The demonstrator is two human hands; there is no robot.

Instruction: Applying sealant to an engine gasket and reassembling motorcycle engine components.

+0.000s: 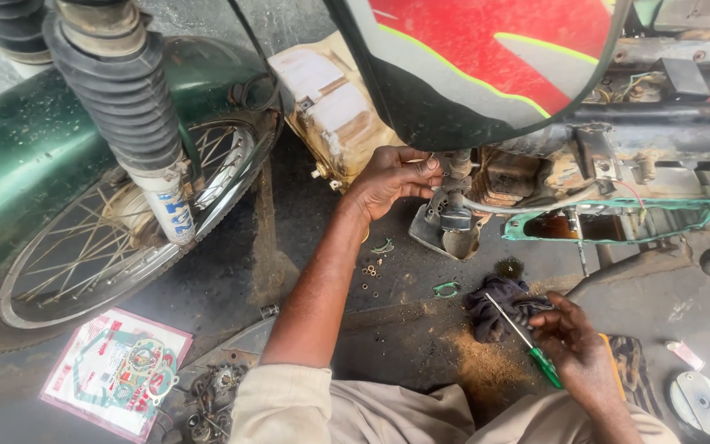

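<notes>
The left hand (388, 179) curls its fingers around the carburetor (451, 215) hanging under the motorcycle at its three o'clock, while the right hand (575, 345), well apart at five o'clock, grips a green-handled screwdriver (526, 341) over a dark rag (496, 306).

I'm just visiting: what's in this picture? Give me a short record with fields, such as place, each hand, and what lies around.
place: oily ground beside a motorcycle with a red tank
left hand: gripping a metal engine part under the tank
right hand: closed on a green-handled screwdriver, tip over a dark rag
wheel: spoked front wheel under a green mudguard
on the ground: small washers, a green gasket, a gasket pack
</notes>
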